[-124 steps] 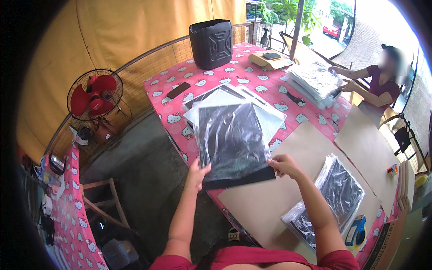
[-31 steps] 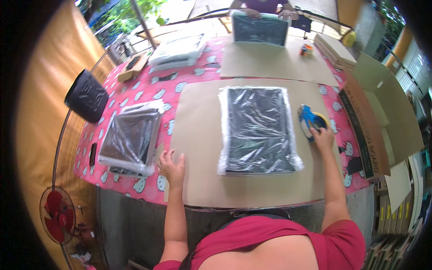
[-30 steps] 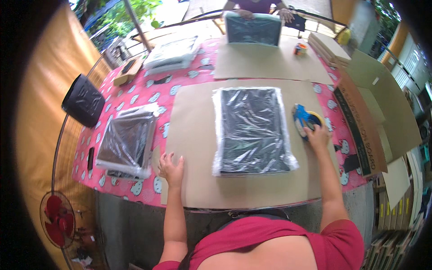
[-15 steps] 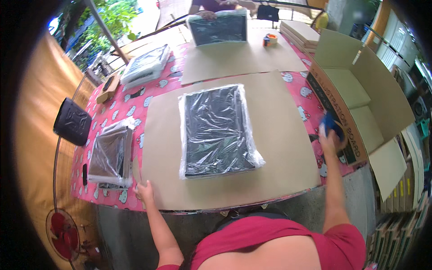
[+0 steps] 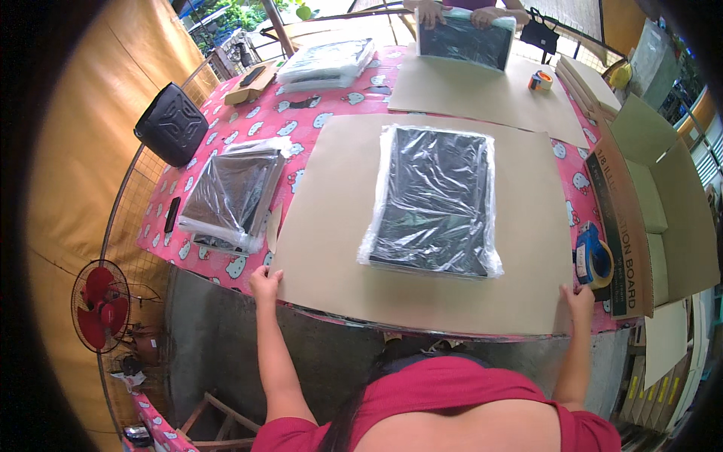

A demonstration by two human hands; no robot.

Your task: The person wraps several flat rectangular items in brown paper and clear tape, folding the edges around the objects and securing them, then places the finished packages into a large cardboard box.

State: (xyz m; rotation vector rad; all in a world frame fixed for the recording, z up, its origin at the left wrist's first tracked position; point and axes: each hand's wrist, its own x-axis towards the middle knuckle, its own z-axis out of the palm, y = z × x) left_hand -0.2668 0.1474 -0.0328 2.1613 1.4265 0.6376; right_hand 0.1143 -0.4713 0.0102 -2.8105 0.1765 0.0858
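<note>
A large brown cardboard sheet (image 5: pixel 324 226) lies on the table in front of me. Near its middle rests a dark, flat rectangular panel (image 5: pixel 433 200) wrapped in clear plastic. My left hand (image 5: pixel 266 285) pinches the sheet at its near left corner, fingers closed on the edge. At the near right corner my right hand (image 5: pixel 578 303) has thumb and fingers closed on the sheet's edge. Just beyond that hand a blue tape dispenser (image 5: pixel 587 242) with a roll of tan tape sits on the tablecloth.
An open carton (image 5: pixel 614 226) stands along the right edge. Plastic-wrapped frames (image 5: pixel 233 192) lie at left, beside a dark phone (image 5: pixel 172 215); another wrapped stack (image 5: pixel 327 62) is farther back. Across the table a co-worker's hands (image 5: pixel 482 15) hold a wrapped panel (image 5: pixel 467 41). A red fan (image 5: pixel 102 305) stands lower left.
My right hand has let go of the tape dispenser, now on the table by the carton, and moved to the sheet's edge. The view has turned left; the co-worker now has both hands on the far panel.
</note>
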